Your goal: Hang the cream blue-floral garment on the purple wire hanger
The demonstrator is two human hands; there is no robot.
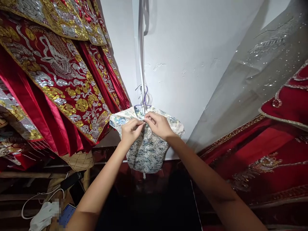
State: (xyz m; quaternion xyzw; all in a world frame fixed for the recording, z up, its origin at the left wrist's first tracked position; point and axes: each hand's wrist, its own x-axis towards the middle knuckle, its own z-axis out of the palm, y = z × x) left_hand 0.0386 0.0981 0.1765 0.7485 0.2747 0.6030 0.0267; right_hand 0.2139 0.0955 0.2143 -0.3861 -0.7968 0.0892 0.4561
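A short-sleeved blouse (147, 154), cream with a blue-green print, hangs in front of me on a purple hanger (146, 93). At the front of its neckline, just below the hanger, my left hand (131, 130) pinches the cloth from the left. My right hand (157, 124) pinches it from the right, thumb and forefinger together. The fingertips of both hands nearly meet at the collar's centre. Whatever fastener may lie between them is hidden by the fingers.
A white pole (141, 48) rises behind the hanger against a white wall (187, 41). Red embroidered garments (60, 70) hang at the left, and red cloth (255, 154) with a sheer sparkly panel (260, 70) at the right. A phone (66, 214) and cable lie at lower left.
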